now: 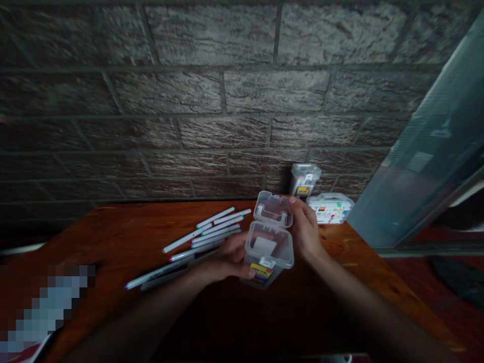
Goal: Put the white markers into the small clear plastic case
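A clear plastic marker box [278, 259] with a yellow label stands in front of me, its hinged lid [273, 207] raised; I see no markers inside. My left hand [232, 257] is closed around the box's left side, thumb on the front near the label. At the lid's right edge, my right hand [305, 224] pinches the plastic between thumb and fingers, some of which are hidden behind it. Several white markers [221, 228] with coloured ends lie loosely left of the box, partly behind my left hand and forearm.
Behind my right hand, another clear box [305, 176] with a yellow label stands by the brick wall [242, 131]. A flat clear case [333, 209] with a printed label sits beside it. The wooden table [113, 227] ends at right near a grey-blue panel [419, 146].
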Motion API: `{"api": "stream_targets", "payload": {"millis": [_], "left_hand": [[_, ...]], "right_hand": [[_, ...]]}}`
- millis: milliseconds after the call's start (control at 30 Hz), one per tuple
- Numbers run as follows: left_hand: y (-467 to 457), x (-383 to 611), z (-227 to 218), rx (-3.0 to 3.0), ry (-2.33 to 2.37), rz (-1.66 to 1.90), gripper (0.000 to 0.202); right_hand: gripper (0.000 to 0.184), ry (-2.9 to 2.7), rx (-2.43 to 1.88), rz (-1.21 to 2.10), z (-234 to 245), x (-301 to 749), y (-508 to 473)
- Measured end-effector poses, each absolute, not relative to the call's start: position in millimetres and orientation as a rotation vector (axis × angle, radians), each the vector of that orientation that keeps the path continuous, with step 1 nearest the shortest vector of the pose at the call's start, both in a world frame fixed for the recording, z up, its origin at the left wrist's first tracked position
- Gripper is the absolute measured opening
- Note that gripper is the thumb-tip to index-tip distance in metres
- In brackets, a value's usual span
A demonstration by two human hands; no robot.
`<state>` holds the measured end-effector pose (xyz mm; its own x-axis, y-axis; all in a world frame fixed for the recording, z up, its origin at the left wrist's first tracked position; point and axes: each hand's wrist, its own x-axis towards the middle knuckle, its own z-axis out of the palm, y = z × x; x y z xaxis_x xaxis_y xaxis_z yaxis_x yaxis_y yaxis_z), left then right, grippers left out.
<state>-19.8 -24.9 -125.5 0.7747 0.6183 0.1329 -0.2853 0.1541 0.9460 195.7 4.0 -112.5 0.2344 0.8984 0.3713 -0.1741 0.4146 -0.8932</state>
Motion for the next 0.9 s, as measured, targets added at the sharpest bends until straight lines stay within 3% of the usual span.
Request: {"api": "stream_targets", "payload": {"millis": [767, 900], "left_hand": [[-23.6, -13.2, -136.2, 1.564, 0.406, 0.750, 0.066], [-22.5, -7.8, -145.6, 1.652, 0.462, 0.753, 0.058]], "right_hand": [[0.044, -1.151, -0.793, 0.898, -108.5, 193.9, -2.5], [0.045, -1.184, -0.805, 0.890, -108.1, 193.6, -4.0]]}}
